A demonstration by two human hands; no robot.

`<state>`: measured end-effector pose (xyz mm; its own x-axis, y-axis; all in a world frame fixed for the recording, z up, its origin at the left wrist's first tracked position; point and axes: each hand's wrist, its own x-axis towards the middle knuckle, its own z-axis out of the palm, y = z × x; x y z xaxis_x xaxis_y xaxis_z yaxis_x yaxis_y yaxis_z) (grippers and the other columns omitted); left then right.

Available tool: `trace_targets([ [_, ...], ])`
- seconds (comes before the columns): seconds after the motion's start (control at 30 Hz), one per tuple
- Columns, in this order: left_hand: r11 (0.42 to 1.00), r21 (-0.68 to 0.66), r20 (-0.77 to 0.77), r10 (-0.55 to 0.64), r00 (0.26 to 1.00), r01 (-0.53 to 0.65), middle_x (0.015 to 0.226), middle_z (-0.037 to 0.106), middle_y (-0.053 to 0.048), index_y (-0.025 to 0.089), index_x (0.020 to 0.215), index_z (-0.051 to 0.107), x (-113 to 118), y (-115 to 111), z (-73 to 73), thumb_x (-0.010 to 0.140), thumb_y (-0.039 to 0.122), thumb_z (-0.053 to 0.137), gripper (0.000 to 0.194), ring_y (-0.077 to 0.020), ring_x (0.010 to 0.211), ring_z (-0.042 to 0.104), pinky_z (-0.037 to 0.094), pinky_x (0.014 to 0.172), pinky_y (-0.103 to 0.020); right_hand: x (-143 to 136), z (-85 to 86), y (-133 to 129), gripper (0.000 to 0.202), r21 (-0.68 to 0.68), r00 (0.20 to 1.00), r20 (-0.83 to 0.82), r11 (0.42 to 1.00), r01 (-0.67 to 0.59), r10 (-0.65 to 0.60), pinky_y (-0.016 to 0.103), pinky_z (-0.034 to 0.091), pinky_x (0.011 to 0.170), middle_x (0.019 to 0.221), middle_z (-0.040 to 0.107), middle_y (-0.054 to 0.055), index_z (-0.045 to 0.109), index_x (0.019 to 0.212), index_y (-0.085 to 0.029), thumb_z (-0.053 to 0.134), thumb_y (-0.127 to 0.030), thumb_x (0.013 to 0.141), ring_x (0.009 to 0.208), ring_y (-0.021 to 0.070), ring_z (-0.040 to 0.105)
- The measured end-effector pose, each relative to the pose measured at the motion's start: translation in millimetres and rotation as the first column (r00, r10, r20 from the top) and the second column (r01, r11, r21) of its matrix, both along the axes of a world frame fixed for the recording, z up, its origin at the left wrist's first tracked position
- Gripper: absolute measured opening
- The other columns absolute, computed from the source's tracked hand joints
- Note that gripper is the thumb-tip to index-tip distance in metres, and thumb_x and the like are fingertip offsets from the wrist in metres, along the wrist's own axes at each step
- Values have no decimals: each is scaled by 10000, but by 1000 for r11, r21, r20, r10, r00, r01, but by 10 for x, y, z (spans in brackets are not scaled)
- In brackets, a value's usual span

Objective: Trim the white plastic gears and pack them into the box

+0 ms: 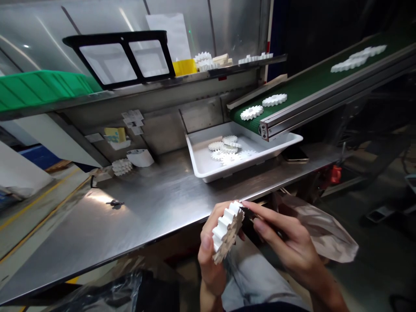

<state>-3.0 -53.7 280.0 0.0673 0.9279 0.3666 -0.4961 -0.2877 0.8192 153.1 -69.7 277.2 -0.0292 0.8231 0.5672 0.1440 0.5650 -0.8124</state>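
In the head view my left hand grips a thick white toothed gear by its rim, tilted so its teeth and one face show. Its position is just off the front edge of the metal bench, above my lap. My right hand pinches a thin dark tool whose end meets the gear's upper right edge. The tool's exact kind is hard to make out, as fingers cover much of it. Beyond my hands, several similar white gears lie in a white tray.
A green conveyor belt slopes down to the tray, carrying several gears. A small dark part and a stack of gears rest on the bench. Above runs a shelf with a green bin. A clear bag hangs at right.
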Motion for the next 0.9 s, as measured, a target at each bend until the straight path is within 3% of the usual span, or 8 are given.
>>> trace_targets([
  [0.17,1000,0,-26,20,999,-20,1133,714,-139,146,1066,762,0,-16,7,966,566,393,568,-302,968,647,530,766,-392,25,8,12,533,38,999,46,999,-20,18,117,480,1135,1433,711,-166,617,1450,-509,634,-155,1052,1290,68,693],
  [0.3,1000,6,-31,19,999,-19,1123,715,-138,144,1061,763,2,-8,38,968,568,390,573,-284,908,638,507,681,-371,31,6,20,559,54,998,66,998,-22,19,118,491,1130,1435,710,-166,604,1464,-506,630,-132,1049,1286,71,696],
  [0.47,1000,3,-29,13,1000,-13,1102,718,-129,147,1064,764,-4,-8,56,967,567,394,568,-260,827,626,491,648,-364,23,-2,23,572,68,997,80,998,-20,14,148,546,1087,1446,709,-131,595,1480,-490,624,-117,1048,1265,105,716],
  [0.9,999,-43,-61,-22,998,20,1047,723,-139,149,1080,758,-2,-21,61,973,626,365,627,-317,954,661,555,810,-412,59,6,31,509,70,997,71,997,-31,26,235,645,981,1370,765,-42,654,1450,-414,654,-137,1024,1167,192,780],
])
